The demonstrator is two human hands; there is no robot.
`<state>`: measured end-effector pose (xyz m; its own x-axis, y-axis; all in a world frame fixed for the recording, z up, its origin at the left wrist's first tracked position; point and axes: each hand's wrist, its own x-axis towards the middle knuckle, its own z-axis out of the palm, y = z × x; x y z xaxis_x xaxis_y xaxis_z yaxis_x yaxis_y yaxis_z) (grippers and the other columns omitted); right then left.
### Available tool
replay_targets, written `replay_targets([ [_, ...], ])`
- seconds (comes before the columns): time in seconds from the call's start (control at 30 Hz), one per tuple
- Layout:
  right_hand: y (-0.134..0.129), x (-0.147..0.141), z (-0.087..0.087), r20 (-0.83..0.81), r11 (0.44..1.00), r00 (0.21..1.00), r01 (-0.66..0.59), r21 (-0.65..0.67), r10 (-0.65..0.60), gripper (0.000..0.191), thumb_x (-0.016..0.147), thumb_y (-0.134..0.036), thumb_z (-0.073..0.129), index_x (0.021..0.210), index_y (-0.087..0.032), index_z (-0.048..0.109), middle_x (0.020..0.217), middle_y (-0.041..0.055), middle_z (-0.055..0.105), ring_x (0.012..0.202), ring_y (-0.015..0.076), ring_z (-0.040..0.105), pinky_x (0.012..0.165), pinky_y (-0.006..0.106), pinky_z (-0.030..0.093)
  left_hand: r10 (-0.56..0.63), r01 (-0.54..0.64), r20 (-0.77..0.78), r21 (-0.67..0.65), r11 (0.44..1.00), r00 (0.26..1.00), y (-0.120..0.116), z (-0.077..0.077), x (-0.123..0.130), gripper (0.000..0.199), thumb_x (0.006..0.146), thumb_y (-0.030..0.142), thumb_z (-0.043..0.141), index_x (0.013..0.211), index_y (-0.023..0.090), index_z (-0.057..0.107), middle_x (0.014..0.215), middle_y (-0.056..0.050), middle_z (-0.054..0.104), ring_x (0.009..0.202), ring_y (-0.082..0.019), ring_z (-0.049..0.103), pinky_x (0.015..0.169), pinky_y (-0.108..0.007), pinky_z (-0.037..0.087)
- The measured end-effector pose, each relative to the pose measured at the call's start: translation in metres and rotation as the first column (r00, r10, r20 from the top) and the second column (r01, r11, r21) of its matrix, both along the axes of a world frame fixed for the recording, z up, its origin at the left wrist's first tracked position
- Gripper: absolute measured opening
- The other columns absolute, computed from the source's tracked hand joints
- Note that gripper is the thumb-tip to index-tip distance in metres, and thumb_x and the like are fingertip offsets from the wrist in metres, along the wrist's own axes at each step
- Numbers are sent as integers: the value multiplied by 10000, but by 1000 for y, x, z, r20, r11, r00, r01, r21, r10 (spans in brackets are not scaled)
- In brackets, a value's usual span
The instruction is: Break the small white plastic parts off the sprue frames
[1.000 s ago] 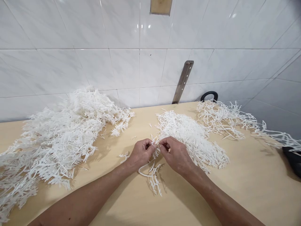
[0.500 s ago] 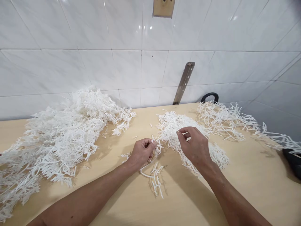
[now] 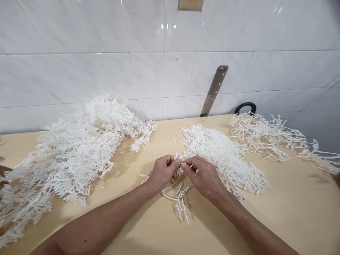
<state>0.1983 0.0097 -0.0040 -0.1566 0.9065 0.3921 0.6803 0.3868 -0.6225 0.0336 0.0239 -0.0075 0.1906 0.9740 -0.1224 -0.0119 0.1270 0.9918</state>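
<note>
My left hand (image 3: 166, 171) pinches a white branched plastic sprig (image 3: 180, 172) between thumb and fingers, low over the table. Closed in a pinch, my right hand (image 3: 202, 173) meets it at the fingertips, on the sprig's small tips. What exactly lies between the right fingertips is too small to make out. Below the hands, a bare white branched stem (image 3: 180, 203) extends over the wooden table (image 3: 212, 233). A heap of small white loose pieces (image 3: 217, 152) lies just beyond my right hand.
A large pile of white branched sprigs (image 3: 79, 148) covers the left side. Stripped-looking white stems (image 3: 265, 136) lie at the back right. A metal strip (image 3: 214, 90) leans on the tiled wall (image 3: 148, 74), near a black curved handle (image 3: 245, 105). Part of a person's hand (image 3: 4, 173) shows at the left edge.
My right hand has moved left and down from above the loose heap to my left fingertips. The left hand keeps its pinch on the sprig. The view has shifted slightly.
</note>
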Motion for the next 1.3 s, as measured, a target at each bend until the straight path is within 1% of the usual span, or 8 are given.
replay_targets([
  [0.1,0,-1,3,-40,999,999,8,-50,-10,189,888,-343,581,820,-230,717,796,27,708,661,176,643,633,313,517,-9,8,13,13,1000,1000,0,-2,0,383,780,532,657,711,168,558,469,62,476,379,-62,401,372,-182,370],
  [0.27,0,1,3,-129,969,989,44,-244,-78,256,861,-445,595,844,-226,727,673,21,693,553,186,626,520,305,498,5,-5,22,10,1000,1000,0,-3,0,386,759,533,677,705,168,559,472,61,473,391,-67,411,371,-184,383],
  [0.37,0,2,2,-154,961,984,49,-272,-93,260,856,-452,601,849,-222,723,654,19,685,520,181,616,491,295,481,1,-1,20,-12,1000,1000,0,-3,0,403,751,544,684,689,171,543,472,59,480,388,-65,415,371,-184,385],
  [0.57,-1,-1,1,-120,989,988,83,-122,-98,184,868,-359,587,828,-216,696,726,24,690,615,178,636,558,285,485,-27,27,8,-16,999,1000,1,-3,1,401,762,546,676,697,180,524,460,61,487,367,-68,417,372,-187,374],
  [0.87,0,-4,-8,2,984,1000,-26,175,26,130,892,-180,528,791,-191,610,758,22,615,638,136,561,575,254,446,-111,115,-81,47,992,991,-3,10,-2,279,833,393,599,684,191,476,482,55,495,428,-81,450,439,-190,349],
  [1.07,-1,-5,-7,-20,985,996,-80,155,84,117,897,-156,542,810,-192,612,770,16,608,641,126,547,567,241,429,-1,5,-91,50,999,996,-2,3,1,276,825,411,603,696,186,508,445,73,458,385,-73,403,435,-195,329],
  [1.2,-1,-4,-6,-31,984,996,-72,161,78,117,895,-153,555,804,-196,616,771,16,613,648,127,553,584,244,434,1,7,-97,80,997,995,-1,0,1,326,822,470,600,692,178,537,452,63,466,398,-80,408,443,-204,335],
  [1.3,-2,-5,-6,-24,980,996,-83,180,88,136,894,-144,543,781,-192,602,754,15,597,621,122,528,582,248,431,17,3,-159,124,992,987,0,-1,1,307,825,431,577,656,182,521,466,60,460,428,-85,406,467,-213,334],
])
